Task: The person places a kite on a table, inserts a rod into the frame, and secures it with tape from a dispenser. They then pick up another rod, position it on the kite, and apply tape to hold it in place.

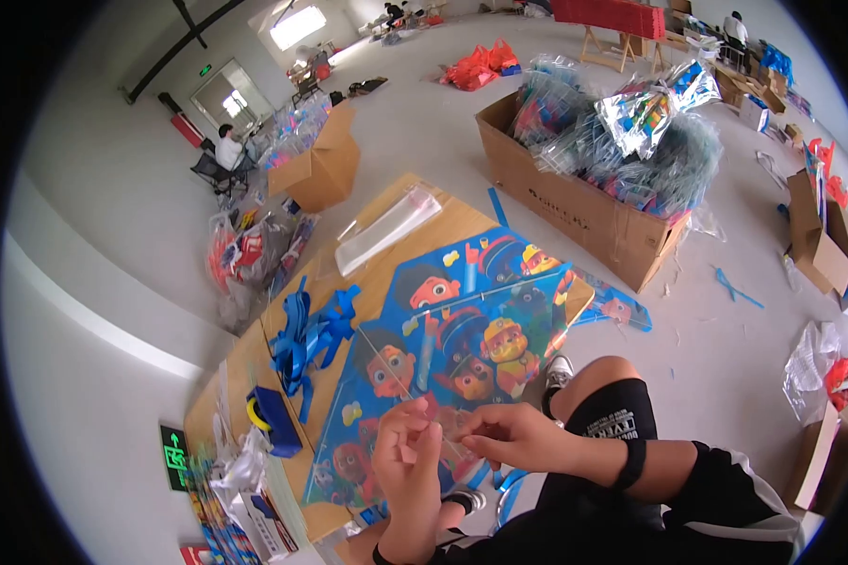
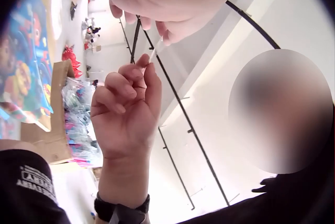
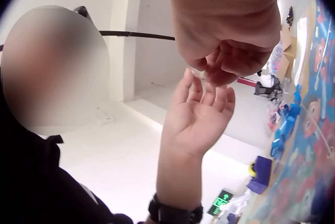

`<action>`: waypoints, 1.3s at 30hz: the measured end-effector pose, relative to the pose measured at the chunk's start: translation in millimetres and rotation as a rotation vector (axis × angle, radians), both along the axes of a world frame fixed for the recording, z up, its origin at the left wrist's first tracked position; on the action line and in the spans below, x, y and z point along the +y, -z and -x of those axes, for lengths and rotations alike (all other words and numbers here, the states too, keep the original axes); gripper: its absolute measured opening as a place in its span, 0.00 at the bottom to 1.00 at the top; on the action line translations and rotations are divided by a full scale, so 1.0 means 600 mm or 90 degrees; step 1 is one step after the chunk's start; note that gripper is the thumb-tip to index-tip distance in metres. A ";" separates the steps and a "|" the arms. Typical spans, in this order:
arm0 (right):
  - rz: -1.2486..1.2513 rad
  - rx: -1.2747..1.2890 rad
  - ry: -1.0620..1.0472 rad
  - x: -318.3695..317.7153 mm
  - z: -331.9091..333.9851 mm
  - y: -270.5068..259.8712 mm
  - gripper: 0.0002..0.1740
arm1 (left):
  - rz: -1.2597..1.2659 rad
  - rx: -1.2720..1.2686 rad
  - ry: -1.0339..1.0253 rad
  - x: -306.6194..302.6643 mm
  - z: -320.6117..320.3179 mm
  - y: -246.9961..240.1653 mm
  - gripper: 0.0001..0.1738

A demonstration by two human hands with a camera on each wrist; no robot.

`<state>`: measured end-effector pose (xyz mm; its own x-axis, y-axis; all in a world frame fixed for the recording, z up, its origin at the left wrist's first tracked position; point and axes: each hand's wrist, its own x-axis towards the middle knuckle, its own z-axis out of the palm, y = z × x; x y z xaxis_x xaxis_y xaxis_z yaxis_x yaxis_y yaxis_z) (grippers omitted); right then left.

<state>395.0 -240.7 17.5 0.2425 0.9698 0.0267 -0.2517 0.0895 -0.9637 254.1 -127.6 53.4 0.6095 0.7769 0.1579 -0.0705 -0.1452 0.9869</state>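
Observation:
My left hand (image 1: 410, 461) and right hand (image 1: 518, 435) meet fingertip to fingertip over the near part of the table. Between them both pinch a small, thin whitish strip (image 2: 153, 52), seen best in the left wrist view; what it is I cannot tell. In that view the right hand (image 2: 128, 114) has its palm turned to the camera and its fingers bent. Under the hands lie blue sheets (image 1: 363, 414) printed with cartoon characters, shaped like kites, with thin pale rods across them. The hands hide part of the top sheet.
On the wooden table (image 1: 386, 212) are a blue ribbon bundle (image 1: 301, 339), a tape dispenser (image 1: 275, 424) and clear plastic sleeves (image 1: 386, 231). A large carton (image 1: 575, 202) of wrapped packages stands beyond, another carton (image 1: 330, 169) at left. A seated person (image 1: 229, 149) is farther back.

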 end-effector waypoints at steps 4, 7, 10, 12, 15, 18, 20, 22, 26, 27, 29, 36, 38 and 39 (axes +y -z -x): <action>0.163 -0.111 -0.063 0.058 -0.052 0.070 0.36 | -0.031 0.007 -0.007 0.074 -0.048 0.066 0.07; 0.255 -0.122 -0.105 0.074 -0.089 0.123 0.41 | 0.007 0.015 0.049 0.117 -0.098 0.075 0.07; 0.144 -0.223 0.099 0.104 -0.111 0.197 0.42 | 0.089 0.174 0.141 0.163 -0.144 0.077 0.09; 0.109 -0.101 0.131 0.121 -0.132 0.202 0.38 | 0.120 0.201 0.158 0.185 -0.178 0.092 0.09; 0.137 -0.101 0.131 0.146 -0.162 0.209 0.29 | 0.158 0.248 0.183 0.213 -0.224 0.129 0.10; 0.213 0.045 0.120 0.170 -0.183 0.232 0.22 | 0.166 0.281 0.200 0.240 -0.261 0.169 0.11; 0.216 0.072 0.138 0.180 -0.191 0.244 0.20 | 0.173 0.293 0.212 0.254 -0.282 0.194 0.11; 0.223 0.098 0.156 0.184 -0.199 0.253 0.19 | 0.164 0.302 0.212 0.265 -0.297 0.217 0.11; 0.242 0.070 0.205 0.182 -0.215 0.256 0.17 | 0.158 0.307 0.198 0.279 -0.314 0.244 0.10; 0.243 0.061 0.223 0.184 -0.219 0.263 0.17 | 0.162 0.312 0.200 0.281 -0.317 0.246 0.10; 0.243 0.096 0.223 0.194 -0.224 0.281 0.17 | 0.165 0.318 0.202 0.287 -0.322 0.253 0.10; 0.266 0.085 0.282 0.208 -0.240 0.253 0.18 | 0.167 0.297 0.231 0.304 -0.344 0.263 0.12; 0.266 0.076 0.260 0.215 -0.245 0.266 0.17 | 0.171 0.296 0.239 0.307 -0.351 0.262 0.13; 0.265 0.066 0.238 0.217 -0.246 0.272 0.17 | 0.168 0.307 0.240 0.308 -0.354 0.262 0.13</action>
<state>542.8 -110.3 -145.9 0.5531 0.7410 -0.3809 -0.3703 -0.1909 -0.9091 466.8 57.3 -103.7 0.8019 0.4719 -0.3664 0.3887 0.0536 0.9198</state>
